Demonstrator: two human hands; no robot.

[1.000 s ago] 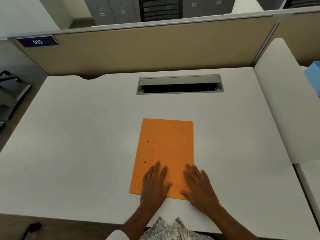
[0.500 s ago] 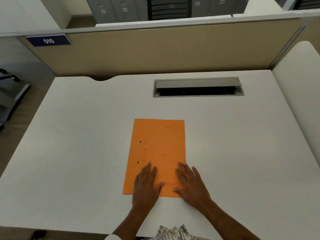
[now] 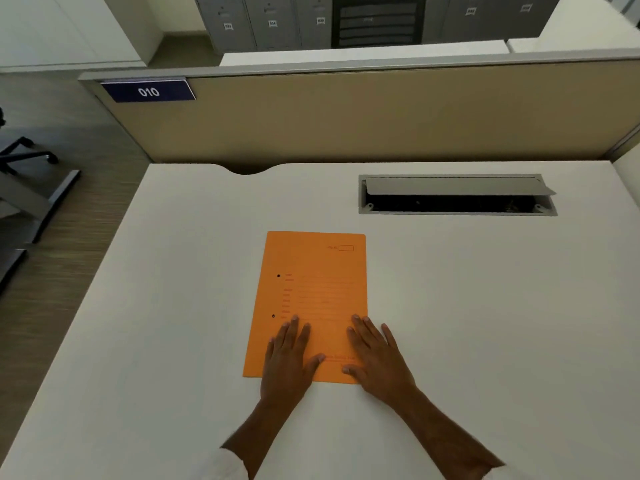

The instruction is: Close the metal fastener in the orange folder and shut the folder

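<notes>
Head view, largest first: white desk (image 3: 485,323) fills most of the frame, tan partition (image 3: 381,116) across the top, open cable tray (image 3: 457,195) upper right of centre. Orange folder (image 3: 311,289) lies flat at frame centre, cover down, long axis running away from the person toward the partition, tilted slightly. Spine along the left edge, going by the two punch holes (image 3: 278,276); printed label box at the far right corner. Left hand (image 3: 289,358) and right hand (image 3: 377,358) lie palm-down on the folder's near end, fingers straight and loosely spread, gripping nothing. Fastener not visible, it's under the cover. My read: folder is shut, the task looks finished or in its final press. Next move is just lifting both hands clear without dragging the cover.
</notes>
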